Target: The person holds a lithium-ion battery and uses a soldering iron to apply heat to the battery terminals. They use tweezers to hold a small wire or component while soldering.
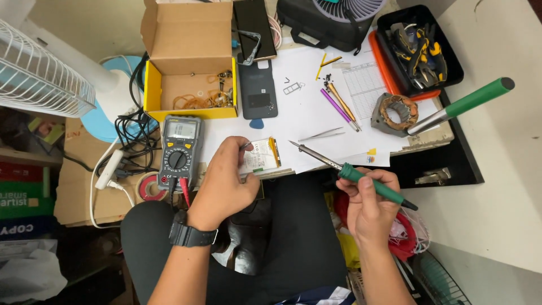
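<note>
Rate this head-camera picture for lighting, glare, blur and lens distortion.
Head view: even, soft light with only faint shadows under the left hand and right hand; slight glare on the dark phone screen; the soldering iron and multimeter look sharp; wide-angle bending shows at the edges, where the white fan grille curves.

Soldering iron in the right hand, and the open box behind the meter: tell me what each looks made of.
Soldering iron: the grip looks like matte green plastic, the shaft and tip like bare metal, grey with a dull shine. The right hand wraps the grip.
Open box: looks like cardboard, plain brown inside with folded flaps, yellow outside.
</note>
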